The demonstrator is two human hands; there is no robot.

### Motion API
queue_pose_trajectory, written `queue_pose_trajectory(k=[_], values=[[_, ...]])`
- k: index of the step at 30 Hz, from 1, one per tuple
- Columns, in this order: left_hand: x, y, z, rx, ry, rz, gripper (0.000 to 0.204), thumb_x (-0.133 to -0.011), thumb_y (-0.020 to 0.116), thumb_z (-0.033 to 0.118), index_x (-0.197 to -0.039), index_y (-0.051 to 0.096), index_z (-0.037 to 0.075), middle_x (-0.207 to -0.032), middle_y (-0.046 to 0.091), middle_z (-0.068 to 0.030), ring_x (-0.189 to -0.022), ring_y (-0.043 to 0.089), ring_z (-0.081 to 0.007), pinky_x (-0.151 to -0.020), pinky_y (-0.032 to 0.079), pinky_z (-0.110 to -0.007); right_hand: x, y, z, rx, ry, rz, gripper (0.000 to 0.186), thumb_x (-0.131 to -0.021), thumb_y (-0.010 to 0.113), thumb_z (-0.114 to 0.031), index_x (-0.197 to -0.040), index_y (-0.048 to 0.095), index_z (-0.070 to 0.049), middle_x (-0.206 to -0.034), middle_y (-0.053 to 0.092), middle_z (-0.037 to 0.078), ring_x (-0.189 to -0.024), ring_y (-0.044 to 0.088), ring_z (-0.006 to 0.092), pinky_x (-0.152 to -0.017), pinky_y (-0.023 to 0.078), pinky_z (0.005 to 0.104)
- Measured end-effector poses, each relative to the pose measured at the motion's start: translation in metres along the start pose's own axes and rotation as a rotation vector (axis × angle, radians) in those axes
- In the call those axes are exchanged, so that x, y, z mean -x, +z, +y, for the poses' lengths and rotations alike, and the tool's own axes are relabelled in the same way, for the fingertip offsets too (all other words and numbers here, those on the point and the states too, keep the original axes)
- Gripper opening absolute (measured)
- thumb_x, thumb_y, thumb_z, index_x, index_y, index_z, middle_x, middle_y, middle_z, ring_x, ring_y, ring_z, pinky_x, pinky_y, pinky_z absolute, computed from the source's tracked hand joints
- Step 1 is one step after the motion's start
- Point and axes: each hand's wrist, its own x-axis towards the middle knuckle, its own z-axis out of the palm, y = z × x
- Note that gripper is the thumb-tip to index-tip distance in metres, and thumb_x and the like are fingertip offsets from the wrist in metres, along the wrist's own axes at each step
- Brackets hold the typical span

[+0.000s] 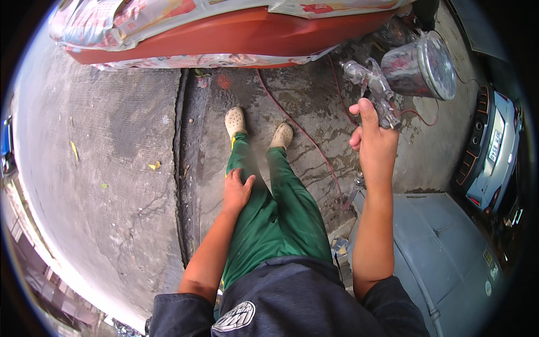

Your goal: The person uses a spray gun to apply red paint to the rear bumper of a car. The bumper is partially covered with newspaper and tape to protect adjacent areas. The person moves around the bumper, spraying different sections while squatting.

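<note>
My right hand (375, 143) is wrapped round the handle of a paint spray gun (375, 84), raised at the right. The gun's body is smeared with paint and looks partly wrapped in clear plastic. A round, paint-stained cup (401, 68) with a shiny metal rim is joined to its far right side. Below the fist a metal hose fitting (359, 180) shows beside my wrist. My left hand (238, 190) lies on the left leg of my green trousers (281, 219), fingers spread and holding nothing. Ahead of my feet is an orange-red painted panel (224, 39), edged with printed masking paper (151, 22).
A thin red hose (297, 126) runs across the stained concrete between panel and gun. A dark groove (181, 140) crosses the ground left of my feet. A grey vehicle surface (443, 236) stands close at lower right. Beyond it is a light-blue car (497, 151).
</note>
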Motion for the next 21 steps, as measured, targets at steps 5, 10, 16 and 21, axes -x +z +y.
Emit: queue_pose_trajectory(k=[5, 10, 16, 21], values=[[0.005, -0.004, 0.003, -0.005, 0.017, 0.019, 0.069, -0.093, 0.070, 0.045, -0.141, 0.054, -0.003, -0.148, 0.050, -0.0285, -0.138, 0.046, -0.0441, -0.116, 0.039, -0.049, 0.012, 0.007, 0.007, 0.006, 0.027, -0.091, 0.040, -0.105, 0.062, -0.042, -0.103, 0.067, -0.002, -0.092, 0.069, 0.004, -0.052, 0.050, 0.0069, -0.047, 0.040, 0.0234], [0.018, -0.008, 0.014, -0.144, 0.239, 0.110, 0.068, -0.090, 0.074, 0.042, -0.139, 0.055, -0.002, -0.145, 0.052, -0.0262, -0.136, 0.047, -0.0449, -0.116, 0.037, -0.051, 0.030, 0.020, 0.009, -0.055, 0.034, -0.167, 0.036, -0.103, 0.067, -0.032, -0.119, 0.059, -0.001, -0.096, 0.070, 0.005, -0.052, 0.049, 0.0061, -0.048, 0.041, 0.0225], [0.046, 0.010, 0.047, -0.286, 0.440, -0.159, 0.060, -0.090, 0.073, 0.035, -0.137, 0.058, 0.001, -0.142, 0.056, -0.0225, -0.138, 0.047, -0.0396, -0.117, 0.037, -0.048, 0.049, 0.036, 0.025, -0.023, -0.013, -0.249, 0.033, -0.106, 0.061, -0.034, -0.111, 0.060, -0.001, -0.097, 0.071, 0.006, -0.051, 0.051, 0.0071, -0.047, 0.040, 0.0233], [0.070, 0.052, 0.055, -0.714, 0.544, -0.725, 0.049, -0.103, 0.053, 0.027, -0.147, 0.051, 0.005, -0.145, 0.055, -0.0191, -0.140, 0.047, -0.0373, -0.118, 0.036, -0.053, 0.066, 0.045, 0.028, -0.010, 0.055, -0.324, 0.032, -0.102, 0.069, -0.029, -0.117, 0.062, -0.002, -0.091, 0.070, 0.005, -0.053, 0.051, 0.0067, -0.048, 0.042, 0.0236]])
